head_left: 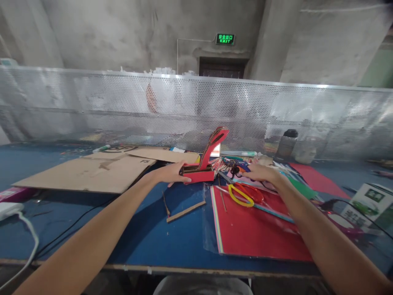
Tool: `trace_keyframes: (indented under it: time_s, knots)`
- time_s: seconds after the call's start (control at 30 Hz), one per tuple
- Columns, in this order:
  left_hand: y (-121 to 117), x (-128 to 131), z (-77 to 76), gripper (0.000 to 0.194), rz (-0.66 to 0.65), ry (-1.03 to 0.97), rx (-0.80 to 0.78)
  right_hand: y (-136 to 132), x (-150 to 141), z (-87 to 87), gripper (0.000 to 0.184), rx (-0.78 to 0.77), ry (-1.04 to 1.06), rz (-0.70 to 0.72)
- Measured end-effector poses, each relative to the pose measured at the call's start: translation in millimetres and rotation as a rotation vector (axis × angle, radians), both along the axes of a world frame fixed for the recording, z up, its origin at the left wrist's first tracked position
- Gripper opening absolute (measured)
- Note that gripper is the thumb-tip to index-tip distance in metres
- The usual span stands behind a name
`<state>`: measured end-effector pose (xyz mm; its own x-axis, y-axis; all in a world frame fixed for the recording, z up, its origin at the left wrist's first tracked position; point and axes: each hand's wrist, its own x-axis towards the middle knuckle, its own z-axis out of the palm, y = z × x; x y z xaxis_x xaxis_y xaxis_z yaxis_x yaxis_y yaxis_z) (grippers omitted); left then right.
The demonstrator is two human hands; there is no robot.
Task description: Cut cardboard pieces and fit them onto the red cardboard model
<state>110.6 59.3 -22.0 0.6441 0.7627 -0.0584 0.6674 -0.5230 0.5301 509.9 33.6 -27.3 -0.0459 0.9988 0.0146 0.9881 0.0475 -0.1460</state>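
My left hand (173, 173) is closed around the left end of a red-covered cardboard model (201, 176). The model has a box-like base with bare brown edges and a tall, slanted upright with a slot near its top. My right hand (259, 172) is closed on a blue glue gun (243, 166), to the right of the model; its shape is partly blurred and hidden by the fingers. Just below the right hand lie scissors with yellow handles (241, 196), resting on a pack of red paper (254, 233).
Flat brown cardboard sheets (89, 172) lie at the left. Cardboard strips (186, 211) lie in front of the model. A white power strip (11, 209) with a cable is at the left edge. At the right stand a dark bottle (287, 144) and a white-green box (367, 207). A perforated metal screen (172, 114) runs behind.
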Motion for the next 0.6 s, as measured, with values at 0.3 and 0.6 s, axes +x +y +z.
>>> trace_keyframes:
  time_s: [0.3,0.6]
  knots:
    - [-1.1,0.1,0.6,0.086,0.025,0.014,0.011,-10.4,-6.6,2.8,0.047,-0.211,-0.012,-0.094]
    - [1.2,0.3,-0.8,0.086,0.025,0.021,0.015,-24.5,-17.8,15.6,0.044,-0.08,-0.137,-0.113]
